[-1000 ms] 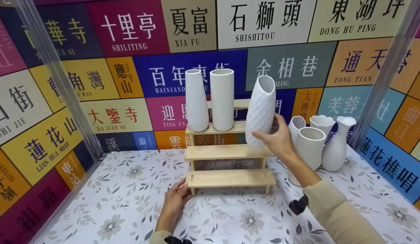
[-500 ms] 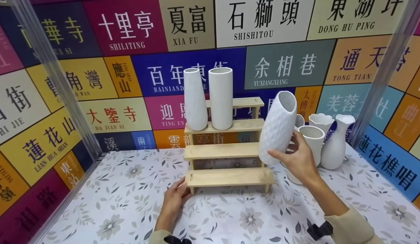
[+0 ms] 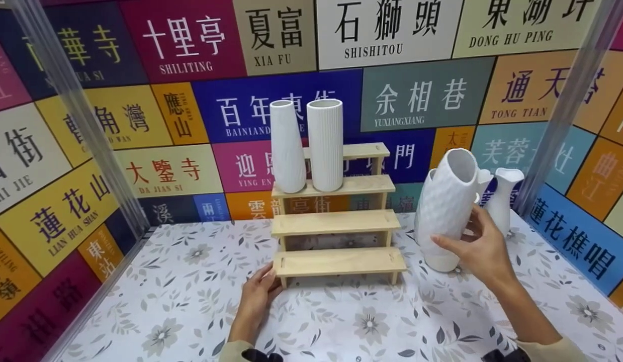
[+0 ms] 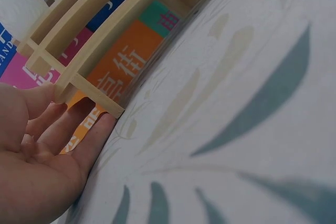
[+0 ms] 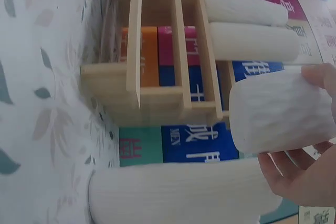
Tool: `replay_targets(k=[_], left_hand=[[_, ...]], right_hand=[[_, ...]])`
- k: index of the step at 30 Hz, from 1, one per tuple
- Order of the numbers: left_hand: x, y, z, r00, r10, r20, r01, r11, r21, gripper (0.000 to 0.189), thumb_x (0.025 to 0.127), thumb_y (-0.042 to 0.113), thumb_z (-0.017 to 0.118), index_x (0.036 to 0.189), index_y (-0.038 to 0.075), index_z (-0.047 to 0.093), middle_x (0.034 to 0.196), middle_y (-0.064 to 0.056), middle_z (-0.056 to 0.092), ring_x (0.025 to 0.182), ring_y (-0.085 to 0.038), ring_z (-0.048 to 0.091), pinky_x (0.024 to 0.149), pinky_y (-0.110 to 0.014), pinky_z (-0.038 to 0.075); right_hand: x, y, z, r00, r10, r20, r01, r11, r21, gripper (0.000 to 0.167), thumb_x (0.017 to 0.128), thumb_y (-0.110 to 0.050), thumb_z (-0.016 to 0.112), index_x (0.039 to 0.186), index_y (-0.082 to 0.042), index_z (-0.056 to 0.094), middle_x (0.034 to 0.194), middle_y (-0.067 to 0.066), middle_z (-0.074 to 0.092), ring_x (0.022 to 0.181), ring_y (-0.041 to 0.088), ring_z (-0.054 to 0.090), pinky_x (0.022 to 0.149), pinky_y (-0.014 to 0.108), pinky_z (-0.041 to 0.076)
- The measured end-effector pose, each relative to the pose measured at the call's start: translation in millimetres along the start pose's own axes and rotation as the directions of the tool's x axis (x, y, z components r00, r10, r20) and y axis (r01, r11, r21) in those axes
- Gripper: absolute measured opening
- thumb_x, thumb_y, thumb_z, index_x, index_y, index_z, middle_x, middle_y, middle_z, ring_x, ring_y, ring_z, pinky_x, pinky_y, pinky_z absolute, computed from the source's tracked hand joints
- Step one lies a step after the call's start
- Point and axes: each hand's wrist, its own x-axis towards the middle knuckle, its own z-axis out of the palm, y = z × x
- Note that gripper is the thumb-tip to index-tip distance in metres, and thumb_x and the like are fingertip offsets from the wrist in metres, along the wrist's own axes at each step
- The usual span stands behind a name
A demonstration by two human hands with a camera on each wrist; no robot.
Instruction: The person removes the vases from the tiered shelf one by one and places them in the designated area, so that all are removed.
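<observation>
My right hand (image 3: 484,246) grips a white vase (image 3: 449,196) with a dimpled surface and slanted oval mouth. The vase tilts slightly, right of the wooden display stand (image 3: 336,261), overlapping other vases in the head view. The right wrist view shows my thumb on one side of this held vase (image 5: 283,111) and fingers on the other. My left hand (image 3: 256,301) holds the stand's lower front left corner; its thumb meets the shelf end and its fingers lie by the leg. A smooth tapered vase (image 3: 287,151) and a ribbed cylindrical vase (image 3: 326,146) stand upright on the stand's third step.
Right of the stand, a narrow-necked vase (image 3: 505,201) and others cluster, mostly hidden behind the held vase. A floral cloth (image 3: 190,281) covers the table. Colourful sign panels (image 3: 417,95) line the back, with clear posts at both corners.
My right hand has carried the dimpled vase right and downward, from over the stand to in front of the clustered vases. My left hand stays at the stand's corner.
</observation>
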Motion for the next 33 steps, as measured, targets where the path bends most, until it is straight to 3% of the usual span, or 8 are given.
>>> replay_targets(k=[6,16,20,26,27,29,33], left_hand=[[0.1,1.3,1.1,1.0,-0.008,0.008,0.008,1.0,0.011,0.049,0.108,0.019,0.045,0.151,-0.003,0.038,0.145,-0.031,0.05,0.127,-0.032,0.059,0.107,-0.038,0.054],[-2.3,2.3,0.6,1.0,-0.012,0.002,0.012,1.0,0.011,0.049,0.108,0.019,0.046,0.151,-0.002,0.038,0.146,-0.031,0.049,0.127,-0.033,0.059,0.107,-0.038,0.053],[-3.1,2.4,0.1,1.0,-0.013,0.004,0.013,1.0,0.015,0.049,0.108,0.02,0.046,0.152,-0.001,0.039,0.147,-0.03,0.049,0.127,-0.03,0.059,0.107,-0.038,0.054],[-4.0,2.3,0.5,1.0,-0.007,0.013,0.007,1.0,0.02,0.049,0.108,0.019,0.044,0.152,-0.003,0.037,0.146,-0.032,0.049,0.127,-0.031,0.059,0.106,-0.036,0.054],[-4.1,2.2,0.4,1.0,-0.004,0.017,0.003,1.0,0.014,0.049,0.108,0.018,0.044,0.152,-0.004,0.036,0.146,-0.032,0.049,0.128,-0.032,0.058,0.107,-0.036,0.054],[-3.8,2.2,0.2,1.0,-0.001,0.019,0.001,1.0,0.012,0.049,0.108,0.018,0.044,0.152,-0.004,0.036,0.146,-0.033,0.049,0.129,-0.034,0.057,0.107,-0.036,0.054],[-2.8,2.0,0.3,1.0,-0.011,0.013,0.01,1.0,0.011,0.049,0.108,0.019,0.044,0.152,-0.003,0.037,0.146,-0.032,0.049,0.132,-0.036,0.055,0.107,-0.036,0.053]], right_hand=[[0.9,6,-31,1.0,0.004,-0.014,-0.004,0.999,-0.036,0.092,0.083,-0.027,0.084,0.156,-0.014,0.03,0.148,0.023,0.046,0.109,-0.004,0.048,0.082,0.001,0.048],[4.0,21,-72,0.998,0.019,-0.068,-0.024,0.996,-0.084,0.088,0.087,-0.025,0.08,0.157,-0.016,0.028,0.145,0.022,0.044,0.105,-0.008,0.046,0.077,0.0,0.048],[7.2,32,-81,0.996,0.056,-0.073,-0.065,0.989,-0.13,0.091,0.087,-0.03,0.08,0.158,-0.014,0.026,0.146,0.023,0.043,0.11,0.002,0.047,0.075,0.0,0.045],[8.9,49,-89,0.989,0.13,-0.068,-0.139,0.977,-0.161,0.096,0.088,-0.038,0.077,0.159,-0.011,0.02,0.15,0.028,0.038,0.124,0.04,0.044,0.072,0.003,0.046],[9.1,52,-89,0.989,0.135,-0.068,-0.144,0.977,-0.157,0.096,0.088,-0.038,0.077,0.159,-0.01,0.019,0.15,0.028,0.038,0.125,0.042,0.043,0.071,0.004,0.046],[10.1,58,-90,0.987,0.146,-0.064,-0.154,0.977,-0.15,0.097,0.088,-0.038,0.077,0.159,-0.009,0.018,0.151,0.03,0.036,0.128,0.047,0.042,0.078,0.017,0.057],[12.7,71,-88,0.982,0.177,-0.065,-0.185,0.97,-0.156,0.1,0.087,-0.042,0.077,0.159,-0.006,0.017,0.15,0.029,0.037,0.129,0.049,0.043,0.077,0.016,0.056]])
